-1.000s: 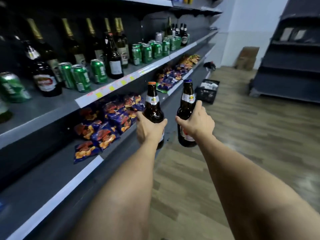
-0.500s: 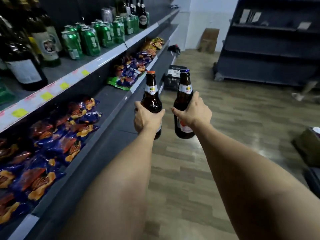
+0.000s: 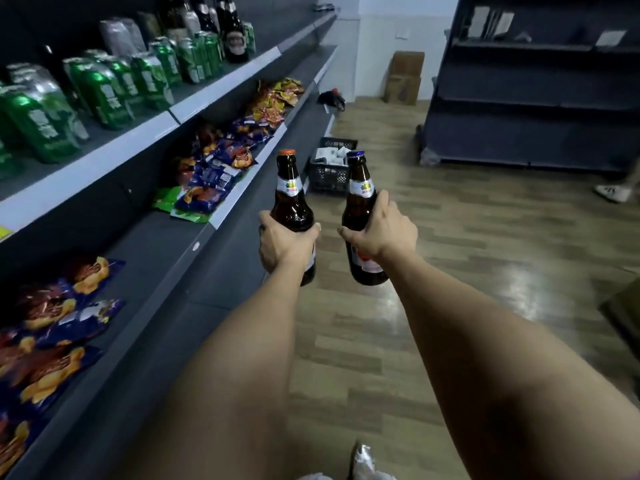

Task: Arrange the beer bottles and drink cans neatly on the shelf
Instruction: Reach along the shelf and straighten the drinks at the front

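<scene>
- since a moment ago, both bottles have stayed upright in my hands while the shelf [image 3: 221, 81] slid further left.
- my left hand [image 3: 282, 245] has its grip wrapped round the orange-capped bottle [image 3: 289, 202].
- my right hand [image 3: 382, 230] grips the blue-capped bottle [image 3: 360, 195].
- both hang over the floor [image 3: 450, 254], beside the shelf.
- green cans [image 3: 114, 88] stand on the shelf; snack bags [image 3: 214, 171] lie below.

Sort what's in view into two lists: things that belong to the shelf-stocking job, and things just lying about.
Job:
orange-capped bottle, in left hand
blue-capped bottle, in right hand
green cans on upper shelf
dark bottle behind them

Lying about:
snack bags
black crate
cardboard boxes
</scene>
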A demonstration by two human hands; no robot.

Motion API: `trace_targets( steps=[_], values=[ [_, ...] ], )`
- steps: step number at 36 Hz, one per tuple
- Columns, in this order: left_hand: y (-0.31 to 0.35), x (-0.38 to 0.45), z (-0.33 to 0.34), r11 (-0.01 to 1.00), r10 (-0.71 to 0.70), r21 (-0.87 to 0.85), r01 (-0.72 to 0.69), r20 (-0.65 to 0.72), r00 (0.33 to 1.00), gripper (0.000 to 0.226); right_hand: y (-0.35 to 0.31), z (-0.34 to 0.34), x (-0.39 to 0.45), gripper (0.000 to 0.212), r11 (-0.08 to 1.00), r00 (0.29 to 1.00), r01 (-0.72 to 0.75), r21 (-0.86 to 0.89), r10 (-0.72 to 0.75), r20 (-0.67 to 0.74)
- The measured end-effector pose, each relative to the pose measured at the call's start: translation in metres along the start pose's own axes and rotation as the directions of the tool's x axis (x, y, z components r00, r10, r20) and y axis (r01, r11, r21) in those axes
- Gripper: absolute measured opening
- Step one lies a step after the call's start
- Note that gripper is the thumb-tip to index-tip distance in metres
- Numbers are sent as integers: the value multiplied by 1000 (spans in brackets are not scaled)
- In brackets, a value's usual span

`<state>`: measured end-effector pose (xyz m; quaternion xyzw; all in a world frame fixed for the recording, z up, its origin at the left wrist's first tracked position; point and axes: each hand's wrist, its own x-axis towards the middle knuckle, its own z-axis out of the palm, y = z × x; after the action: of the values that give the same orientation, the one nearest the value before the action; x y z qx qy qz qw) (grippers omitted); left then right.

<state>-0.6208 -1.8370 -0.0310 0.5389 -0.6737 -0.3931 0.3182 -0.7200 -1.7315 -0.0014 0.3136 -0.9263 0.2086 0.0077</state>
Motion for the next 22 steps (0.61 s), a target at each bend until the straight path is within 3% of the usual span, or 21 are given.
trace_targets(
  steps=[11, 22],
  values=[
    [86, 118, 113, 999, -36, 2, 36, -56, 998, 78, 27, 2, 188, 73, 996, 999, 46, 80, -48, 21],
    [125, 246, 204, 998, -48, -56, 43, -97, 994, 74, 37, 32, 357, 70, 995, 997, 72, 69, -73, 11]
  ],
)
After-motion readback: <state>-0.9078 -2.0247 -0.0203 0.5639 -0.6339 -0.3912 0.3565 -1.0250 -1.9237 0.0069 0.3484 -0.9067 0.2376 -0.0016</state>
